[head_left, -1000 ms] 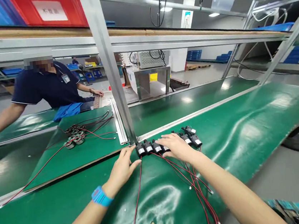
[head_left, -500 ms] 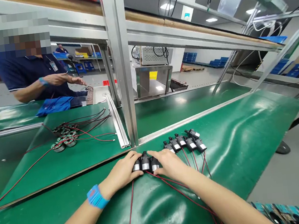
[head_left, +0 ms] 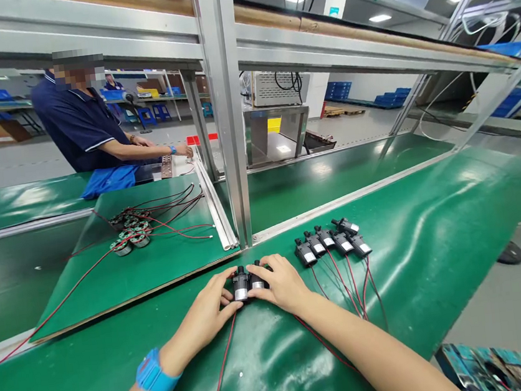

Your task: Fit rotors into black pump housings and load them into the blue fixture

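In the head view two small black pumps stand side by side on the green bench mat between my hands. My left hand (head_left: 209, 305), below a blue wristband, is closed with thumb and fingertips on the left pump (head_left: 240, 285), which has a white label and a red wire. My right hand (head_left: 280, 284) grips the other pump (head_left: 257, 278), partly hidden by its fingers; anything further behind this hand is out of sight. To the right lies a group of several more black pumps (head_left: 342, 242) with red and dark wires.
A raised green board (head_left: 177, 255) at left carries several round metal motor parts (head_left: 128, 235) with long wires. An upright metal post (head_left: 229, 130) stands just beyond my hands, by white tubes (head_left: 218, 213). Across the bench a person (head_left: 78, 128) in dark blue reaches toward a tray.
Three pumps showed between my hands before; two show now. My fingers have shifted on them. The view has turned slightly left, and the other person has turned and lowered an arm toward the tray.
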{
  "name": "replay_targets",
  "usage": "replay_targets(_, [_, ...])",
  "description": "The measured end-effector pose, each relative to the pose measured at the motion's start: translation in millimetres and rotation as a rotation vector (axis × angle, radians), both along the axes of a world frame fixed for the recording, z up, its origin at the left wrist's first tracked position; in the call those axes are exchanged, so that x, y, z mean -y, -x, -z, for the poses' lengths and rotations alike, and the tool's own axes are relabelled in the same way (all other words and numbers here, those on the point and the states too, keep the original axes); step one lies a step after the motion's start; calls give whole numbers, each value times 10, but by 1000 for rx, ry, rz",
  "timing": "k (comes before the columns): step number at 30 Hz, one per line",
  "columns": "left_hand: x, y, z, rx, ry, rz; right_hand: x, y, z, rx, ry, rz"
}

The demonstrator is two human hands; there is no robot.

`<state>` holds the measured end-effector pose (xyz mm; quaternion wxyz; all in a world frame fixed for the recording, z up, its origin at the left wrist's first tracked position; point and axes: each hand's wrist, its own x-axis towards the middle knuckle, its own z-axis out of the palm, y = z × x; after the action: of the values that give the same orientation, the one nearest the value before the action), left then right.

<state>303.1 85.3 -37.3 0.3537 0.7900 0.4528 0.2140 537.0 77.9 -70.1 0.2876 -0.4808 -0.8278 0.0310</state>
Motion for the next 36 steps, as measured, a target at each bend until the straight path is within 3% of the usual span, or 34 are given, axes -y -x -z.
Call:
replay_targets(8, [-54, -35, -3, 103, 19, -106, -56, 95, 22, 73, 5, 30])
replay_targets(13, [-54, 1, -19, 127, 77, -131, -75, 165, -26, 110, -28, -29])
replay_targets(17, [-59, 111, -1, 224, 218, -54, -97, 215, -10, 154, -31, -7])
replay_targets(20, [-17, 99, 49, 419, 380, -187, -82, 231, -74, 162, -19, 70])
replay_targets(23, [120, -146, 73, 735, 567, -340, -28, 210, -307, 142, -55, 155])
replay_targets(26, [312, -597, -33, 932, 760, -180, 38, 144, -689, 148, -166, 209])
replay_targets(30, [534, -1205, -373, 1121, 910, -48, 117, -57, -1238, 205, -327, 272])
replay_targets(33, [650, -1473, -590, 1124, 915, 26, 180, -347, -1570, 200, -392, 362])
replay_targets(36, [703, -1569, -681, 994, 799, 93, 281, -783, -1808, 72, -397, 499])
